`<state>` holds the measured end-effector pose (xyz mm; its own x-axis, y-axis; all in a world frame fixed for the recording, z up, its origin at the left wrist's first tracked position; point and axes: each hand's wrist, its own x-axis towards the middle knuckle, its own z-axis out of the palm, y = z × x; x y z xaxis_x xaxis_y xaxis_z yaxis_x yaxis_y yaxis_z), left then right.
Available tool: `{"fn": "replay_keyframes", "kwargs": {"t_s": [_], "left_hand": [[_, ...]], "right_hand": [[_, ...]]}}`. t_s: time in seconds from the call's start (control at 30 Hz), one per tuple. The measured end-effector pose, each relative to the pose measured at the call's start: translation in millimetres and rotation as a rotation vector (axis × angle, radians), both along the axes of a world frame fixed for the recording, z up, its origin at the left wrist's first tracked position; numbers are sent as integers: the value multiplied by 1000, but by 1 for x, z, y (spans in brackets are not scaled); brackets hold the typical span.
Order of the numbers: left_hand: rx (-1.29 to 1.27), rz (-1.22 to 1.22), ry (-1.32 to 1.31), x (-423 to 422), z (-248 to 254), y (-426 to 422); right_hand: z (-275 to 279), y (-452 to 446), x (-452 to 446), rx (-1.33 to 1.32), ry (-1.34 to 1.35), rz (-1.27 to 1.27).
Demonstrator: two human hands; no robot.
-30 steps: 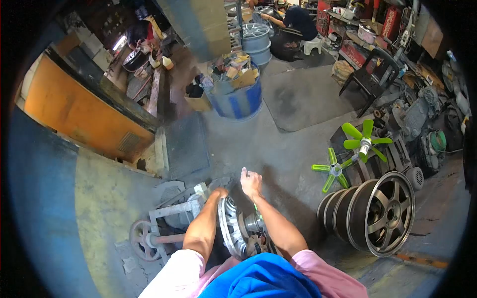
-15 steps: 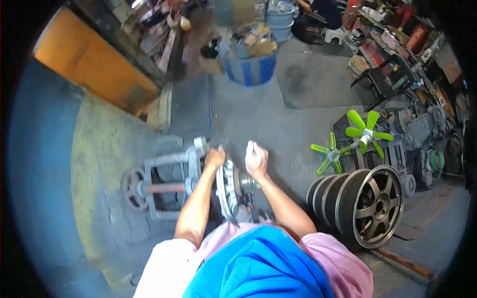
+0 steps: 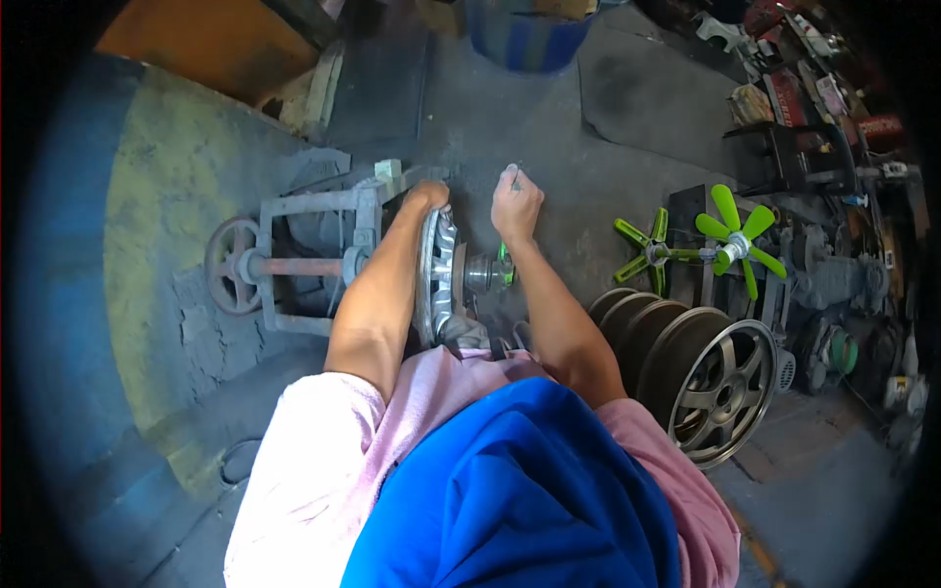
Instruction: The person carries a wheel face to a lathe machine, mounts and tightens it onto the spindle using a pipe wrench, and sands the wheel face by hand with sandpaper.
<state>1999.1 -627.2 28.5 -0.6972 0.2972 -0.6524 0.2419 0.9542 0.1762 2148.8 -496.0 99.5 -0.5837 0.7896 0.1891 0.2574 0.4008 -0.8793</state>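
A silver wheel-shaped metal part [image 3: 446,269] with ribbed spokes stands on edge in front of me, mounted on a round shaft [image 3: 477,273]. My left hand [image 3: 428,196] is at its top edge, fingers curled down at the rim and partly hidden. To the right of the part, my right hand [image 3: 517,208] is raised in a closed grip, thumb uppermost. Something small and dark shows at its fingertips, too small to name. A bright green piece [image 3: 506,265] sits by the shaft's end, below my right hand. Grey cloth [image 3: 464,333] lies against the part's lower edge.
A metal frame with a handwheel [image 3: 233,267] stands at left. At right are several stacked wheel rims [image 3: 725,392] and green-bladed spoked pieces [image 3: 733,240]. A blue tub [image 3: 524,39] is ahead, and a black chair [image 3: 799,157] stands far right.
My view has tipped downward, so the surroundings sit higher in the picture. Both hands keep much the same places about the wheel-shaped part, the right one still closed.
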Motion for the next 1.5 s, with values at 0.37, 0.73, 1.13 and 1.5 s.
{"fn": "replay_keyframes", "kwargs": {"t_s": [0.37,0.73,1.13,1.5], "left_hand": [[108,27,-186,-5,-10,-4],[179,186,-444,-12,-9,5],[115,-117,-391,-43,-88,11],[36,-113,-296,-67,-203,-25]], "right_hand": [[-4,12,-25,-112,-157,-50],[61,6,23,-140,-244,-52],[-23,29,-41,-33,-325,-129],[32,-3,20,-370,-167,98]]}}
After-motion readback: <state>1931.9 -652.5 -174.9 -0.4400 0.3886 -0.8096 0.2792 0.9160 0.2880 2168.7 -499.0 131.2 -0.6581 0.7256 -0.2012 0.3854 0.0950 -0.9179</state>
